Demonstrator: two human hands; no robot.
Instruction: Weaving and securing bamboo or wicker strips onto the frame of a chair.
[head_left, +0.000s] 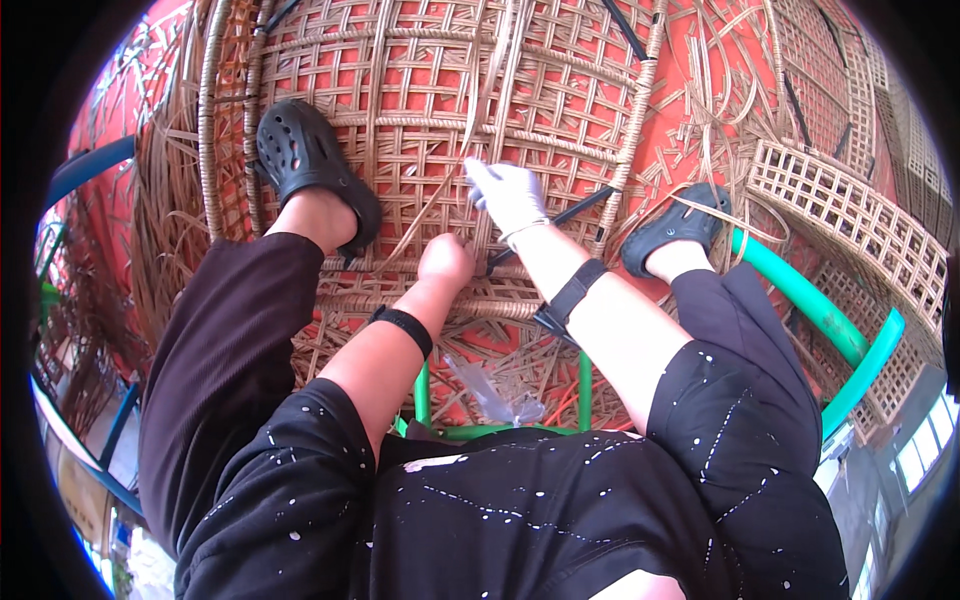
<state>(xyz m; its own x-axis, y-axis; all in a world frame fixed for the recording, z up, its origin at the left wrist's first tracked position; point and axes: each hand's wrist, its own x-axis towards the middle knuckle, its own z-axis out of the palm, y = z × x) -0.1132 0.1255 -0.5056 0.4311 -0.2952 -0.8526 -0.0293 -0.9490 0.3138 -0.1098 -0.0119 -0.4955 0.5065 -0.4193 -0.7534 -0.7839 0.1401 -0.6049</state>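
A large woven rattan panel [420,80] with an open grid and bound rims lies in front of me. My right hand [507,198], in a white glove, is over its nearer part, thumb and fingertips pinched on a long rattan strip [488,85] running up across the weave. My bare left hand [448,262] is closed low against the panel near its front rim; its fingertips are hidden, so what it grips does not show. A thin loose strip [425,220] slants over the weave beside it. A dark bar [575,212] crosses the panel's right side by my right hand.
My left clog [305,150] rests on the panel; the right clog [680,225] is beside it. Cut scraps [665,100] litter the red floor. Long fibre bundles [165,190] hang at left. Another woven piece [850,215] and a green curved tube [800,295] are at right.
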